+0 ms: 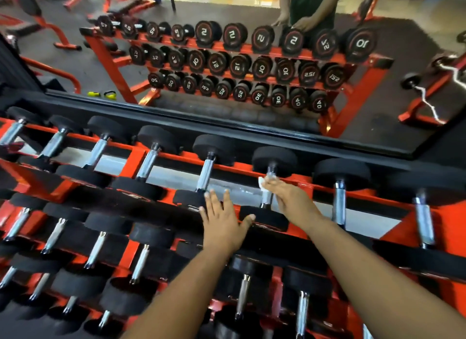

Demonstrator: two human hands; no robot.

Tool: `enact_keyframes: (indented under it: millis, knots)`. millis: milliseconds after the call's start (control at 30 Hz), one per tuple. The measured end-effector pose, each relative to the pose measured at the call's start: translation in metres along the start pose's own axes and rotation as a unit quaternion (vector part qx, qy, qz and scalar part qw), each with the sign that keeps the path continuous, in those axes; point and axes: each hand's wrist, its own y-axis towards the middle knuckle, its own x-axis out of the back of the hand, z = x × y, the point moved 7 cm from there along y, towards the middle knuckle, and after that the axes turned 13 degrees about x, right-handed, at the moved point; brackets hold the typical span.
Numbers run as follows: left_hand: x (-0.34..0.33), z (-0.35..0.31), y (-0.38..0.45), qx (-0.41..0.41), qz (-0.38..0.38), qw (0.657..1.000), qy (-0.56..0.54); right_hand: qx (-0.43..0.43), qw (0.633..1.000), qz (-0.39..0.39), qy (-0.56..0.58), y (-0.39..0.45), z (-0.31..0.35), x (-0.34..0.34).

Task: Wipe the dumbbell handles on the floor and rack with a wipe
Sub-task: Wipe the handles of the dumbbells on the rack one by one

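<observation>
Wipe (262,183), small, white and crumpled, sits under the right hand (290,200), pressed round the chrome handle (267,187) of a dumbbell on the top tier of the red rack (176,159), toward its right end. Right fingers curl over wipe and bar, grasping both. Left hand (222,220) lies flat with fingers spread and released, resting on the black dumbbell heads at the tier's front edge. Wipe looks soft, light and easy to bunch; handle looks stiff, smooth, likely slippery; dumbbell likely heavy, so best wiped in place, gripping mid-bar.
</observation>
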Motion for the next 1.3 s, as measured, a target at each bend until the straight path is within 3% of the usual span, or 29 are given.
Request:
enact_keyframes:
  millis: [100, 167, 233, 300, 400, 467, 567, 667, 733, 833, 933, 1000, 1100, 1167, 1300]
  knots:
    - [-0.034, -0.036, -0.014, -0.010, 0.050, 0.998, -0.031, 0.052, 0.987, 0.134, -0.076, -0.013, -0.011, -0.018]
    - [-0.049, -0.051, -0.017, 0.005, 0.064, 0.997, -0.047, 0.124, 0.957, 0.219, -0.146, -0.017, -0.010, -0.026]
    - [-0.052, -0.056, -0.017, 0.029, 0.053, 0.997, -0.051, 0.194, 0.921, 0.257, -0.221, -0.012, -0.004, -0.021]
    - [-0.051, -0.057, -0.013, 0.044, 0.046, 0.997, -0.038, 0.223, 0.908, 0.234, -0.266, -0.004, -0.006, -0.012]
    - [-0.047, -0.059, -0.011, 0.058, 0.060, 0.997, -0.009, 0.113, 0.924, 0.224, -0.289, 0.000, -0.027, -0.007]
    - [-0.047, -0.059, -0.009, 0.063, 0.076, 0.995, 0.006, 0.086, 0.937, 0.233, -0.246, -0.004, -0.023, -0.012]
    - [-0.048, -0.058, -0.007, 0.067, 0.089, 0.994, 0.022, 0.159, 0.928, 0.286, -0.180, -0.018, -0.010, -0.019]
    - [-0.047, -0.059, -0.007, 0.065, 0.113, 0.991, 0.033, 0.187, 0.918, 0.261, -0.232, -0.007, -0.020, -0.008]
    - [-0.046, -0.058, -0.006, 0.068, 0.132, 0.988, 0.034, 0.118, 0.930, 0.228, -0.264, 0.007, -0.031, -0.007]
    - [-0.047, -0.056, -0.001, 0.067, 0.144, 0.986, 0.043, 0.050, 0.960, 0.172, -0.215, 0.016, -0.021, -0.016]
    - [-0.048, -0.057, -0.002, 0.059, 0.135, 0.988, 0.046, 0.120, 0.961, 0.196, -0.153, 0.003, -0.009, -0.021]
    - [-0.049, -0.058, -0.003, 0.056, 0.133, 0.988, 0.048, 0.164, 0.945, 0.221, -0.179, -0.001, -0.010, -0.017]
    - [-0.049, -0.058, -0.004, 0.063, 0.131, 0.989, 0.041, 0.087, 0.947, 0.181, -0.250, 0.016, -0.028, -0.011]
    - [-0.047, -0.057, -0.004, 0.066, 0.130, 0.989, 0.034, 0.036, 0.958, 0.154, -0.238, 0.025, -0.029, -0.013]
    - [-0.049, -0.056, -0.005, 0.062, 0.130, 0.989, 0.033, 0.122, 0.964, 0.179, -0.156, 0.006, -0.017, -0.026]
